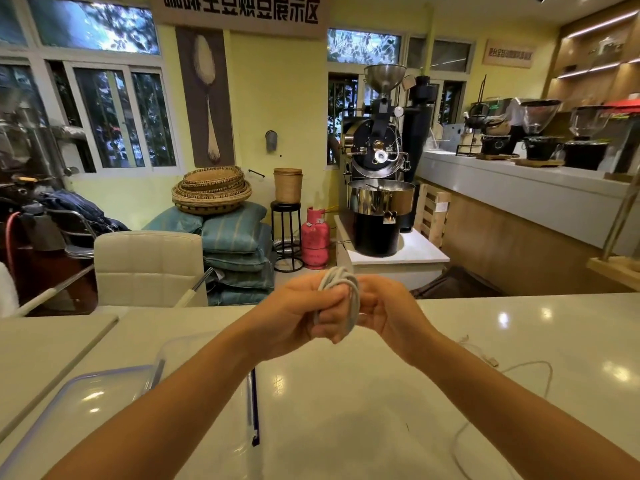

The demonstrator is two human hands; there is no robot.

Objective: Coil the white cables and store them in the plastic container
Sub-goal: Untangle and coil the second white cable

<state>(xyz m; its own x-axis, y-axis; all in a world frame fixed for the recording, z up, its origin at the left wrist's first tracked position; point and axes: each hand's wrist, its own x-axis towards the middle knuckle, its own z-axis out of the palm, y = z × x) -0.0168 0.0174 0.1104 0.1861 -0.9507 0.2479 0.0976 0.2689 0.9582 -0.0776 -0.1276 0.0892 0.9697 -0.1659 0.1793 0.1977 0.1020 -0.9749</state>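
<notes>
Fingers of the left hand (298, 308) and right hand (384, 306) clamped on a coiled white cable (341, 289), raised above the white table (346, 393). Clear plastic container (207, 344) at lower left; a second white cable (540, 367) lies loose at right.

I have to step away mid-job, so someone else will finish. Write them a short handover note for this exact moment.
Left hand: grip shut on the coiled cable, held above the table.
Right hand: also closed on that coil, from the other side.
Container: clear, open, on the table under the left forearm; its contents are hidden. Lid lies beside it to the left.
Done: one cable looped up.
Left: put this coil in the container, then coil the loose cable lying on the table to the right and store it too.
</notes>
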